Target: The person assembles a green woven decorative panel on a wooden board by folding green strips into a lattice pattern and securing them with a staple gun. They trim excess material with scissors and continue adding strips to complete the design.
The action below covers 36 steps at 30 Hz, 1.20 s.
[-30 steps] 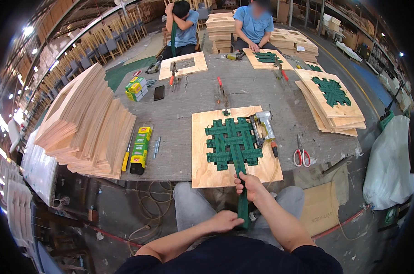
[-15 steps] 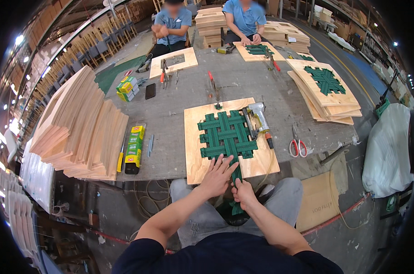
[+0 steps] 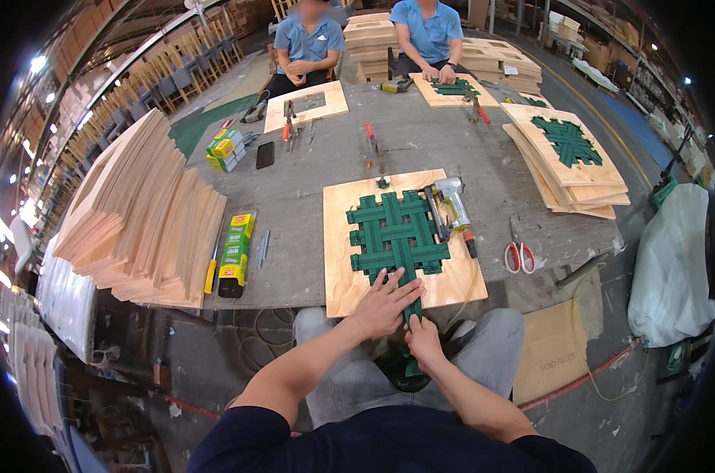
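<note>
Green webbing straps [image 3: 395, 230] lie woven in a lattice over a plywood panel [image 3: 338, 268] at the table's near edge. My left hand [image 3: 389, 302] rests flat, fingers stretched, on the panel's near side and across the strap that runs toward me. Just beyond the panel's edge, my right hand [image 3: 424, 339] is closed round that same strap, whose loose end hangs down between my knees. A pneumatic staple gun [image 3: 453, 205] lies on the panel's right side, against the lattice, with its hose trailing toward me.
Stacked wooden frames [image 3: 148, 229] stand left, beside a yellow-green box [image 3: 236, 251] and a yellow cutter [image 3: 211, 276]. Red-handled scissors [image 3: 520, 256] lie right; finished panels [image 3: 566, 150] are piled beyond. Two co-workers in blue shirts [image 3: 308, 43] sit across the table [image 3: 318, 169].
My left hand has shifted slightly right, farther over the strap, while my right hand keeps its grip. The far-left co-worker's hands have come down to the lap.
</note>
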Available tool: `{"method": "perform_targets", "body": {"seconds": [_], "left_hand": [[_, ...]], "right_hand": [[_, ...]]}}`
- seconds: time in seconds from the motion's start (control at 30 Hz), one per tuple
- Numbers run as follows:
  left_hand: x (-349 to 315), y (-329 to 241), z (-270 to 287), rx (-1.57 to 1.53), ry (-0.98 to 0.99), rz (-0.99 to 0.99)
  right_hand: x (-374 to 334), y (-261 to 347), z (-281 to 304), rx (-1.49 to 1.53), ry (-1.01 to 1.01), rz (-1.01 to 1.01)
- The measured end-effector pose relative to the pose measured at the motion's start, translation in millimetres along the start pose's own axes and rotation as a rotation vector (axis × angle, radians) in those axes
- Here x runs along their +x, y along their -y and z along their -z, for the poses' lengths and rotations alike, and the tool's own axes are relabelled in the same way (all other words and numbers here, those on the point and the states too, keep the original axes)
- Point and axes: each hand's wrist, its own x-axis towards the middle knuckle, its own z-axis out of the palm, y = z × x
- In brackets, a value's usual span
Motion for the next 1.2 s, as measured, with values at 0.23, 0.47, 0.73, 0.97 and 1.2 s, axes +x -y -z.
{"method": "perform_targets", "body": {"seconds": [0.23,0.47,0.73,0.97,1.2], "left_hand": [[0,2,-3,0.065,0.033,-0.056],[-1,2,-12,0.098,-0.073,-0.124],[-1,3,-14,0.112,-0.084,-0.145],[-1,6,-17,0.095,-0.052,-0.165],[-1,6,-13,0.046,0.011,-0.128]], "right_hand": [[-14,3,6,0.031,0.039,-0.074],[-25,6,13,0.043,0.057,-0.086],[-26,3,17,0.036,0.069,-0.065],[-22,-7,19,0.062,0.077,-0.06],[1,-32,21,-0.138,0.048,0.031]]}}
